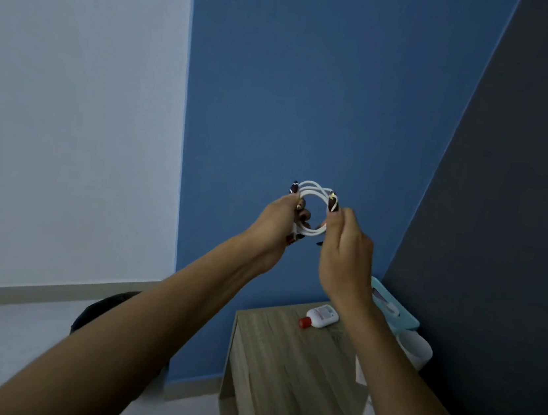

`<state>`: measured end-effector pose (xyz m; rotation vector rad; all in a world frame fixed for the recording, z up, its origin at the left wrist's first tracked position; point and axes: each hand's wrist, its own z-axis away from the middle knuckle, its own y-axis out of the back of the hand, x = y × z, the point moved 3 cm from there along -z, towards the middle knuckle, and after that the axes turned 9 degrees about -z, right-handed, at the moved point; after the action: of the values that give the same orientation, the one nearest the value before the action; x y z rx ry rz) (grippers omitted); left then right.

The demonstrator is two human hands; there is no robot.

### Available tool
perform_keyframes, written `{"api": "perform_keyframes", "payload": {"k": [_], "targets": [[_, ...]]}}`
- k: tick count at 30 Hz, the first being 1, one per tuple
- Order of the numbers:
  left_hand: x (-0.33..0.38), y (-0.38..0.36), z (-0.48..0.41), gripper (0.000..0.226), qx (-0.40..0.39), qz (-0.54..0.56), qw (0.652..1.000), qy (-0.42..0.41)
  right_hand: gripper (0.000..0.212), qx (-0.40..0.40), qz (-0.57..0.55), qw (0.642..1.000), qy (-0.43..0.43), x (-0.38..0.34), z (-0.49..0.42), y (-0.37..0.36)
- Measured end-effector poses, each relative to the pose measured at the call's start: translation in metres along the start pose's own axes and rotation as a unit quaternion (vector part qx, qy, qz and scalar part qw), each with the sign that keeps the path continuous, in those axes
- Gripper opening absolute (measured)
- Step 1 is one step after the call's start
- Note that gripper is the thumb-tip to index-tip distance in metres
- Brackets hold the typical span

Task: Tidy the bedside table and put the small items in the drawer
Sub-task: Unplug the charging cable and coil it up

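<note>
Fingers of the left hand and right hand were curled round a coiled white cable, held at frame centre above the bedside table

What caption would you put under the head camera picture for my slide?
Left hand and right hand hold a coiled white cable in the air; a red-capped bottle lies on the bedside table.

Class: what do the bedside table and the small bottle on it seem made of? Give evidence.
Bedside table: probably wood or wood-look laminate, matt; straight grain lines show. Bottle: probably plastic, smooth white body, red cap; slight sheen.
</note>
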<state>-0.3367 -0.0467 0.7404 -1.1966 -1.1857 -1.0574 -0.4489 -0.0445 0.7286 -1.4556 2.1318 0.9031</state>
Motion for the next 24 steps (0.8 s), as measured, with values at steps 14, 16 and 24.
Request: {"api": "perform_keyframes", "payload": {"k": [14,16,24], "targets": [[0.014,0.032,-0.031,0.030,0.160,0.066,0.983,-0.056,0.034,-0.099,0.065,0.986,-0.119,0.065,0.073,-0.021],[0.011,0.032,-0.041,0.029,0.134,0.001,0.989,-0.066,0.030,-0.104,-0.017,0.968,-0.229,0.090,0.071,-0.015],[-0.058,-0.010,-0.079,0.030,-0.028,-0.151,0.988,-0.027,0.016,-0.005,-0.267,0.934,-0.238,0.108,0.004,-0.019]]}}
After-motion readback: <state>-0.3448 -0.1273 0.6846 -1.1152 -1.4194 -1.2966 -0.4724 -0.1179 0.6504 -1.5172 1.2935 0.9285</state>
